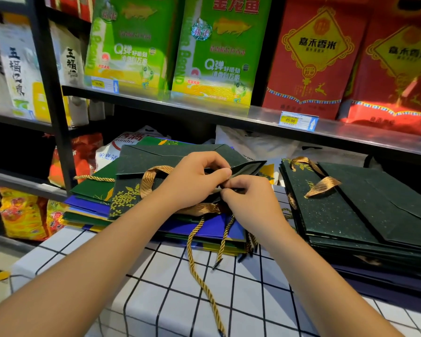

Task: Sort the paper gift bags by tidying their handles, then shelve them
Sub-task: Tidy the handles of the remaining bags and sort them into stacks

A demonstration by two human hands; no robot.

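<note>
**Both hands at the mouth of the top green gift bag**

Head view: a flat dark green gift bag [170,164] lies on top of a mixed pile of green and blue bags [122,210], which rests on a cloth with a white ground and black grid lines [170,283]. The left hand [192,181] has its fingers curled and pinches the bag's open top edge, which lifts into a small flap toward the right. The right hand [248,198] meets it from below — its thumb and forefinger pinch the same edge, fingertips of the two hands touching. A gold ribbon handle [148,178] loops out of the bag just left of the left wrist, and a second band of gold ribbon runs under both hands. Two twisted gold cord handles [197,259] from lower bags trail down over the cloth toward the camera.

To the right, well apart from the hands, a second pile of dark green bags [365,215] lies flat, with a gold ribbon handle [323,186] folded across its top bag.

Behind the piles stands a dark metal shelf [229,115] — on it green rice packs [214,49] and red rice packs [316,57], with a yellow price tag [298,120] on the edge. White plastic sacks [260,144] sit under the shelf behind the bags.
</note>
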